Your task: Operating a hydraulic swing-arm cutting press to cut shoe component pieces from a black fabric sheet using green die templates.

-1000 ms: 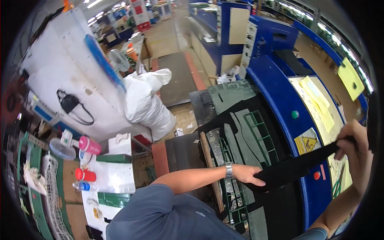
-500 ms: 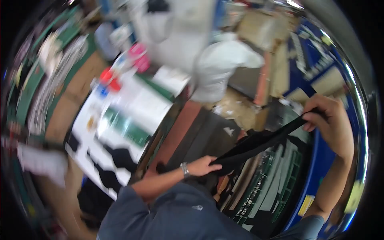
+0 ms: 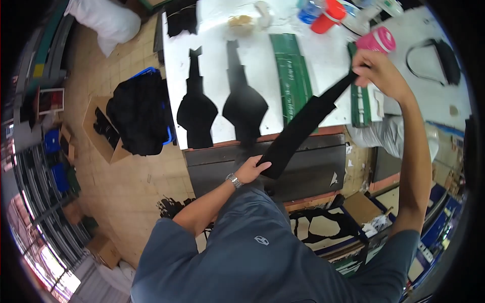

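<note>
A long black cut fabric piece [image 3: 301, 124] stretches slantwise between my two hands. Its wide lower end is pinched in my left hand [image 3: 251, 170], with a watch on that wrist. My right hand [image 3: 379, 74] is closed on the narrow upper end, raised over the right part of the white table [image 3: 214, 55]. Two black pieces with rounded middles and narrow tops, a left one [image 3: 197, 117] and a right one [image 3: 245, 110], lie flat on the table. Beside them is a green template [image 3: 292, 76] with writing. A second, narrower green template [image 3: 360, 108] lies under my right forearm's side.
A pink container [image 3: 377, 40], a red-topped container [image 3: 328, 17] and a black strapped item [image 3: 447, 60] stand farther back on the table. At left are a black fabric heap [image 3: 139, 113] in a blue-rimmed crate, a cardboard box [image 3: 93, 126] and a white sack [image 3: 108, 22]. Dark boards [image 3: 316, 164] sit below the table's near edge.
My view has swung left, so the white table is now in front of me instead of off to the left. Both hands still hold the black fabric piece, now over the table's near edge.
</note>
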A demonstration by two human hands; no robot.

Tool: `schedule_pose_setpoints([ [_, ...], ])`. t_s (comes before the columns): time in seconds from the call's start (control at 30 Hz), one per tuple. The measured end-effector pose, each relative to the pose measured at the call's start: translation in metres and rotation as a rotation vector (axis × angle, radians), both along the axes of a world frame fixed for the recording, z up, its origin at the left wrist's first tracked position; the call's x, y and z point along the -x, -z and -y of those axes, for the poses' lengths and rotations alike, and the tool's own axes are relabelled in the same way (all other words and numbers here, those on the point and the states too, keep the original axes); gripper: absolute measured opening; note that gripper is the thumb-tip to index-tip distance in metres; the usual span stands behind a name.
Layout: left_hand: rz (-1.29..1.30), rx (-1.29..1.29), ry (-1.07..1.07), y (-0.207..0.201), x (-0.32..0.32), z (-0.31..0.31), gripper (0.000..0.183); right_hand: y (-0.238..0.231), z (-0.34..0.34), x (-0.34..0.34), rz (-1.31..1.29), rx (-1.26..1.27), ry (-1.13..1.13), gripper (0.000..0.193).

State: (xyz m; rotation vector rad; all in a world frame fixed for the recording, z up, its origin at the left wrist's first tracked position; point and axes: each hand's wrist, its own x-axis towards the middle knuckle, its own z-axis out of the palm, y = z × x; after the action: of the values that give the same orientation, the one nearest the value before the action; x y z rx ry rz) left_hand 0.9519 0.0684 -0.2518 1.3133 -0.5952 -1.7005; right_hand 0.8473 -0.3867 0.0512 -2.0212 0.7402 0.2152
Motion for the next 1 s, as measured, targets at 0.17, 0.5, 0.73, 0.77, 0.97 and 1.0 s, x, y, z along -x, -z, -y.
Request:
schedule_pose_setpoints([
  [0.17,0.001,-0.107,-0.292,0.046,-0.042,-0.024,0.039,0.122,0.017,-0.19,0.03,0.062,-0.223,0.003],
  [0.5,-0.33,-0.403,-0.662,0.111,-0.069,-0.007,0.044,0.284,-0.013,-0.38,-0.007,0.452,-0.502,0.003],
  [0.73,-0.243,-0.369,-0.998,0.09,-0.129,-0.086,0.045,0.341,-0.051,-0.452,0.189,0.425,-0.542,0.011],
  [0.77,-0.241,-0.365,-0.994,0.094,-0.138,-0.097,0.045,0.352,-0.055,-0.464,0.219,0.404,-0.546,0.013],
  [0.97,-0.244,-0.467,-1.034,0.11,-0.166,-0.133,0.031,0.396,-0.112,-0.512,0.139,0.391,-0.492,0.012],
  [1.0,-0.257,-0.455,-1.069,0.113,-0.166,-0.133,0.03,0.404,-0.115,-0.517,0.136,0.42,-0.469,0.011],
])
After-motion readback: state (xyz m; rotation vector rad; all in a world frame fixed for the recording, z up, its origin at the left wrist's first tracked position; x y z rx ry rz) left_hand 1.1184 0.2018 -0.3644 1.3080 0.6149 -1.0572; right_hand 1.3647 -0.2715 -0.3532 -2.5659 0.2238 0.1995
